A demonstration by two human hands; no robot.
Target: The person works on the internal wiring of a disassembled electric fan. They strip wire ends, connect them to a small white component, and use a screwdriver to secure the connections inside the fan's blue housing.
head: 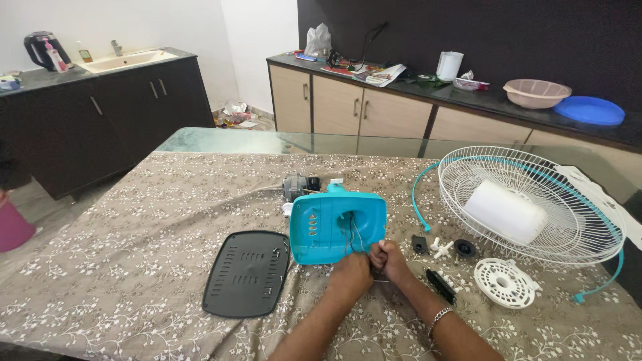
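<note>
A: Right, both hands are working at the bottom edge of the blue fan base [338, 227], which is sitting near the middle of the table [134, 220]. The left hand [350, 275] and the right hand [390, 257] are both curling tight, seemingly pinching the thin wires [352, 235] hanging from its opening.

B: How's it handling, you reckon?

A: I'm guessing a light, hollow, stiff plastic shell, best gripped by its rim. Those wires are looking delicate.

B: And around it?

A: The black cover plate [247, 273] is lying at nine o'clock, the motor [299, 185] just behind at eleven. The white fan guard [535, 204] is crowding in at three, small loose parts [445, 249] scattering beside the right wrist.
</note>
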